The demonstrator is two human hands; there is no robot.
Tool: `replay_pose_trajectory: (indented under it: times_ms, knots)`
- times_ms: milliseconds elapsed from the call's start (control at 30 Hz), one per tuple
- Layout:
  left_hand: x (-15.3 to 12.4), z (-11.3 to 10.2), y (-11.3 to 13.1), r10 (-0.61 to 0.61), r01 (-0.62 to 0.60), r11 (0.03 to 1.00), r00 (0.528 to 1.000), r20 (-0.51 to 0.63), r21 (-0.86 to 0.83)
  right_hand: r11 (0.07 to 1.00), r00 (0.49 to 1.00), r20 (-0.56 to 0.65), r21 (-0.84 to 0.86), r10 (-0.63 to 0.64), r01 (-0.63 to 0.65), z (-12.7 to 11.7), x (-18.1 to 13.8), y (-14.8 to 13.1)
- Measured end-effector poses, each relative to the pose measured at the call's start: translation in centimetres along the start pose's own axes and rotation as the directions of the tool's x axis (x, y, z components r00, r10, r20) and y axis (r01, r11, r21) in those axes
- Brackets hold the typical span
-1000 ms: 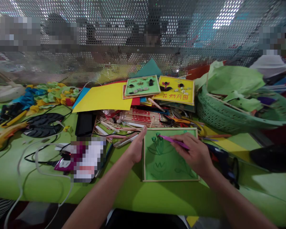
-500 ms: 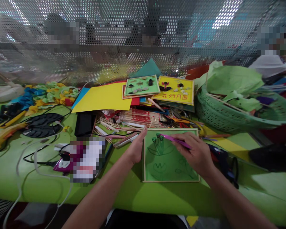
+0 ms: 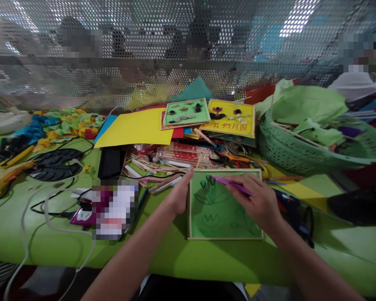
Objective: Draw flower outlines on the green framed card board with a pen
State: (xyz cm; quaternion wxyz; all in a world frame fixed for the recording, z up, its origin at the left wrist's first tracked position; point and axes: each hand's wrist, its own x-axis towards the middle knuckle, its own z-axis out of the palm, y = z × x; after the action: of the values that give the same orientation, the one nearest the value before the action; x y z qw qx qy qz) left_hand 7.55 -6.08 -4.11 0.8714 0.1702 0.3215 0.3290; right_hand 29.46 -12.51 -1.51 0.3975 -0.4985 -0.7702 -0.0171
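Right hand: your right hand (image 3: 260, 201) was curled over the green framed board (image 3: 221, 217), its fingers pinched shut on a thin purple tool (image 3: 231, 184) held like a pen.
Purple tool: its tip pointed left and met the small green coiled pieces (image 3: 207, 181) near the board's far edge.
Left hand: your left hand (image 3: 179, 193) lay flat and open along the board's left edge, fingers straight and pressed together, gripping nothing; its fingertips (image 3: 189, 170) reached the board's far left corner.
Green framed board: it lay flat on the green table (image 3: 175, 255), close to the near edge and a little right of the middle, with faint drawn outlines on its face and a pale wooden rim.
Beyond the board: a heap of wooden sticks (image 3: 178, 155) and pens lay just past its far edge, touching your left fingertips or nearly so; I cannot tell which.
Farther back: a yellow paper sheet (image 3: 134, 128), a small green picture (image 3: 185, 112) and a yellow picture (image 3: 232, 118) lay toward the table's far edge.
Right side: a green basket (image 3: 303, 159) stuffed with green paper stood at the far right, and a dark glue gun (image 3: 293, 209) lay just right of your right wrist.
Left side: a black phone (image 3: 111, 162), black leaf cutouts (image 3: 56, 164) and white cables (image 3: 50, 217) were spread over the left half, well apart from the board.
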Motion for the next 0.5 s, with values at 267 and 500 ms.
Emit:
replay_pose_trajectory:
  times_ms: [267, 500]
  knots:
    - [-0.07, 0.16, -0.1, 0.013, -0.012, 0.999, 0.999, -0.029, 0.03, 1.0, 1.0, 0.009, 0.005, -0.004, 0.004, 0.04, -0.05, 0.05]
    - [-0.01, 0.14, -0.14, 0.02, -0.019, 0.999, 1.0, -0.021, 0.039, 1.0, 1.0, -0.001, 0.001, 0.005, -0.005, 0.08, -0.14, 0.15]
